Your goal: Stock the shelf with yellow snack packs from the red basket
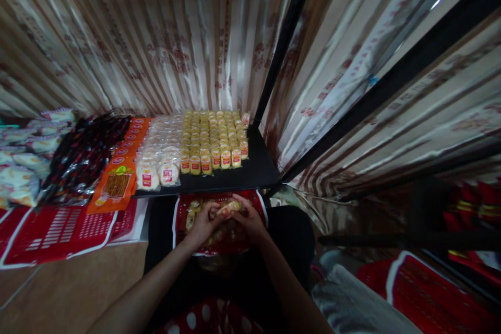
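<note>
Both my hands reach into a red plastic basket (180, 214) on my lap, which holds several wrapped yellow cakes. My left hand (203, 224) and my right hand (249, 222) are closed together on one wrapped cake (229, 207), held just above the basket. On the black shelf (242, 175) right behind the basket stand rows of small yellow packaged cakes (213, 138), with round white packaged cakes (158, 159) to their left.
Orange snack packets (119, 175), dark red packets (84, 154) and pale bags (23, 159) lie on the left. Flat red baskets (58, 232) lie at lower left, another (422, 292) at lower right. A striped curtain and black shelf posts (282, 42) close the back.
</note>
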Demonstrator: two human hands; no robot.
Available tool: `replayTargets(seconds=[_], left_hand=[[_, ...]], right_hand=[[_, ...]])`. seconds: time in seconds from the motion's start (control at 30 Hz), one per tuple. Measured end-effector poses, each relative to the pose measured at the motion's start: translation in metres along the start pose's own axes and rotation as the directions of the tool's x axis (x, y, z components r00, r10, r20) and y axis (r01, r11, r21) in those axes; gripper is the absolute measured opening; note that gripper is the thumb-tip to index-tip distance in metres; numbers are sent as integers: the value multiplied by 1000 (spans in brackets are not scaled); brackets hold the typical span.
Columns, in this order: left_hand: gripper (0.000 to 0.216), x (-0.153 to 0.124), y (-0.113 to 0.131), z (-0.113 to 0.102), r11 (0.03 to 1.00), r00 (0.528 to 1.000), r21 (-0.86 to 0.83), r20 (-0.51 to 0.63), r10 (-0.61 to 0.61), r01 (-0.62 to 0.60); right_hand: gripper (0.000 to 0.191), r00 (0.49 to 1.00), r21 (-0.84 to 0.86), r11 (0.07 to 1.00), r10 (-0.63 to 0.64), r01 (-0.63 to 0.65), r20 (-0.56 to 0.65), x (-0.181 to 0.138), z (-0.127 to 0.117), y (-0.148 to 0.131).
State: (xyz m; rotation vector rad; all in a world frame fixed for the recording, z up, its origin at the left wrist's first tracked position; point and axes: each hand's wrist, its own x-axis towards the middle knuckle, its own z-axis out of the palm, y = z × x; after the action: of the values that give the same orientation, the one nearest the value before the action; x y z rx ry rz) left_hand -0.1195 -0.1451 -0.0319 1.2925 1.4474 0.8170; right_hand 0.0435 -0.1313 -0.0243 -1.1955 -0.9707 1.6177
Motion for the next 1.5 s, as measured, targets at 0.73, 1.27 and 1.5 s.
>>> replayTargets(seconds=[0.73, 1.27, 1.5], left_hand=[[22, 29, 61, 13, 947, 988, 287, 5, 153, -148], [39, 135, 147, 18, 915, 942, 225, 50, 332, -335], [33, 197, 180, 9, 775, 890, 487, 11, 456, -403]], right_hand=[[34, 970, -65, 977, -209, 202, -125, 8, -6, -27], [37, 806, -336, 833, -530, 439, -263, 114, -36, -105], [45, 712, -503, 781, -586, 369, -387, 173, -57, -120]])
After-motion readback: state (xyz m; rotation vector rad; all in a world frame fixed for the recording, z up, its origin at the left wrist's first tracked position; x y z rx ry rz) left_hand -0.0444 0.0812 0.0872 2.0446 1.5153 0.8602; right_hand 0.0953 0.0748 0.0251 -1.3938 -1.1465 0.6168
